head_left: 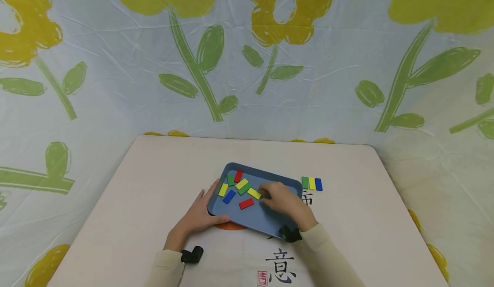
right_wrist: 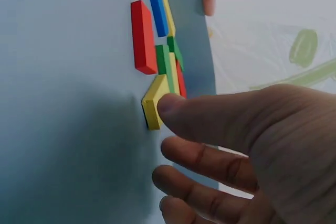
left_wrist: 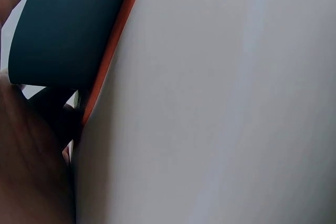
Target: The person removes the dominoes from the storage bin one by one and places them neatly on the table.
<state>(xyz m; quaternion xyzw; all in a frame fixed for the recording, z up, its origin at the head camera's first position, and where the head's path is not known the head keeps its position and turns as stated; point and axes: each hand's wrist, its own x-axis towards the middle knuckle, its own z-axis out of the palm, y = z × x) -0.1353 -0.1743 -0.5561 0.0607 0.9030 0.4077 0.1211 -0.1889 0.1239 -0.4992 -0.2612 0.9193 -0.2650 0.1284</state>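
A blue-grey tray [head_left: 270,222] lies at a slant on the table, with several coloured blocks in its left half. My left hand [head_left: 198,214] holds the tray's left near corner, the fingers along the left side and the thumb at the near rim. Over the tray's right half, my right hand [head_left: 283,199] reaches in from the right. Its thumb overlaps a yellow block [right_wrist: 152,103] in the right wrist view, and its other fingers are loosely bent with nothing between them. Close by lies a red block [head_left: 246,203], and farther left a blue block [head_left: 229,197].
Beyond the tray's right end, a green block [head_left: 305,183], a yellow block [head_left: 311,183] and a blue block [head_left: 318,184] stand side by side in a row. The pale table mat [head_left: 347,235] bears black written characters. A flower-printed cloth [head_left: 308,107] hangs behind the table.
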